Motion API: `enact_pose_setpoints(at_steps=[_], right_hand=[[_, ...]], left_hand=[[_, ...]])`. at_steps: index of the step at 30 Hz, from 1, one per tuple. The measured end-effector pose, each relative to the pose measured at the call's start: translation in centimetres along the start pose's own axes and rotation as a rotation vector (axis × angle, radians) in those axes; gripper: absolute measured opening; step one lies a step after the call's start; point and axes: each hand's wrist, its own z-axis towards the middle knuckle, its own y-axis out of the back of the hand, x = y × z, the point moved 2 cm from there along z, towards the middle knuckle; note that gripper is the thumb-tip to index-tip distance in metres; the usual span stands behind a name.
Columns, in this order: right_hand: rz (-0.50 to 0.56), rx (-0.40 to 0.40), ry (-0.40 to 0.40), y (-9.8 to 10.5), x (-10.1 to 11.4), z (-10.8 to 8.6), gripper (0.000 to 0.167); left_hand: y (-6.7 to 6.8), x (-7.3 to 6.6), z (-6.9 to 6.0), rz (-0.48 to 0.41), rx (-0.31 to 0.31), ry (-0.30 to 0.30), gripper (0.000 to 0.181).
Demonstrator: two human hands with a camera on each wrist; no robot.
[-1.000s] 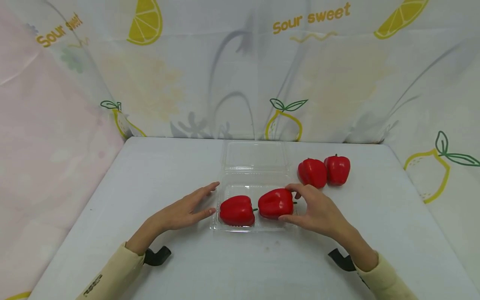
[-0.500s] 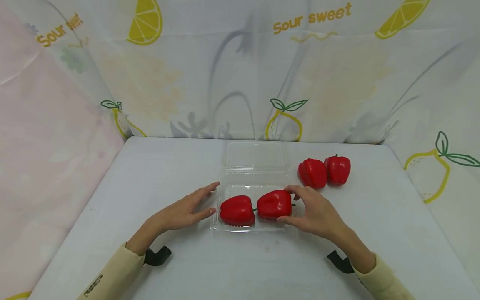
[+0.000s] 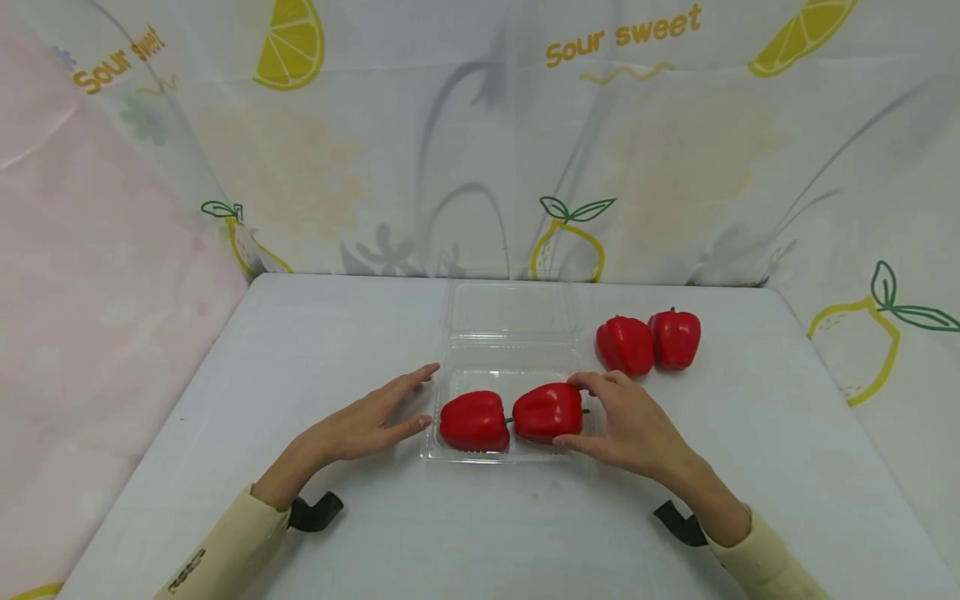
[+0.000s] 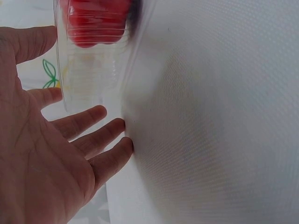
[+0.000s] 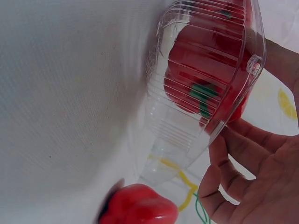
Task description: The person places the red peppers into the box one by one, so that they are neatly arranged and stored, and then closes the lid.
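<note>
In the head view, a clear plastic clamshell box (image 3: 491,457) stands with its lid (image 3: 512,310) folded back. Two red bell peppers lie on their sides in its base. My right hand (image 3: 637,425) grips the right bell pepper (image 3: 547,413) between thumb and fingers, its green stem pointing right. The left bell pepper (image 3: 474,422) has its stem toward the other. My left hand (image 3: 367,423) is beside the box's left edge, fingers spread and holding nothing. In the left wrist view, the thumb (image 4: 39,43) is at the box rim; I cannot tell if it presses.
Two more red bell peppers, a nearer one (image 3: 626,346) and one beside it (image 3: 676,339), sit at the back right of the white table (image 3: 315,333). A lemon-print cloth (image 3: 450,150) hangs behind the table and along its sides.
My right hand has shifted the right bell pepper slightly left and toward me, lowering it into the box, its left end now meeting the other's stem. The left hand has stayed still.
</note>
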Motion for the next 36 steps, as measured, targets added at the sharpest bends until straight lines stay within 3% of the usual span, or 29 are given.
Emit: enact_pose_setpoints(at_steps=[16, 25, 36], right_hand=[[-0.081, 0.048, 0.059, 0.4, -0.2, 0.4, 0.079], [-0.058, 0.066, 0.073, 0.5, -0.2, 0.4, 0.079], [-0.017, 0.031, 0.045, 1.5, -0.4, 0.2, 0.076]], left_hand=[[-0.1, 0.1, -0.1, -0.001, -0.010, -0.014, 0.076], [0.0, 0.0, 0.0, -0.001, -0.005, -0.007, 0.076], [0.1, 0.0, 0.0, -0.002, 0.000, -0.006, 0.076]])
